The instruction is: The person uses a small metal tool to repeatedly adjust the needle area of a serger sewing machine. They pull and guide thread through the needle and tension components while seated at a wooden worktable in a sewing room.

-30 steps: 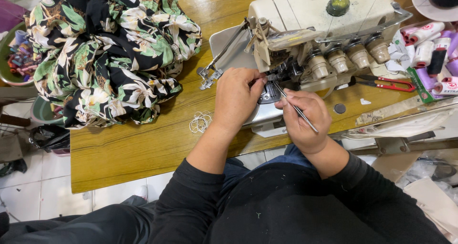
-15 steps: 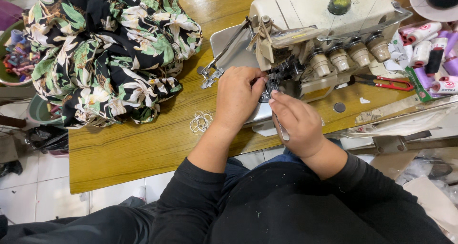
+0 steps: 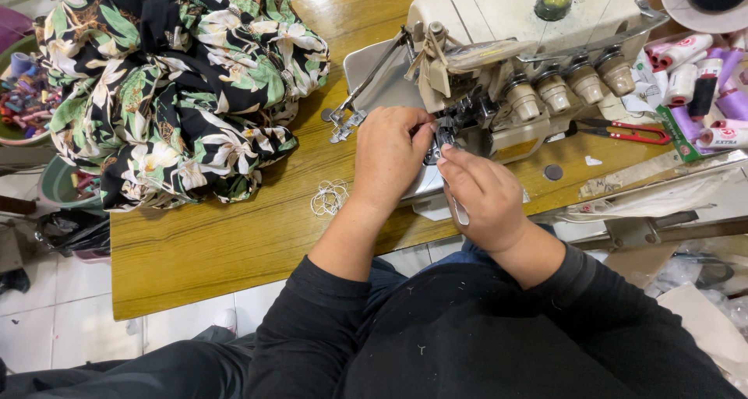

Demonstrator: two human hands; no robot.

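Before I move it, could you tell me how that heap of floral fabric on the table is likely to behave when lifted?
The floral fabric lies in soft, crumpled folds, so it will probably be floppy and sag. The pile is bulky and overhangs the wooden table edge, so it may slide off if pushed.

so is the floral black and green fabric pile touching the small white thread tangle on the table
Apart: the head view shows bare wood between the floral fabric pile and the thread tangle.

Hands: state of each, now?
Left hand: fingers curled at the sewing machine needle area; grasp hidden.
Right hand: closed on slim metal tool.
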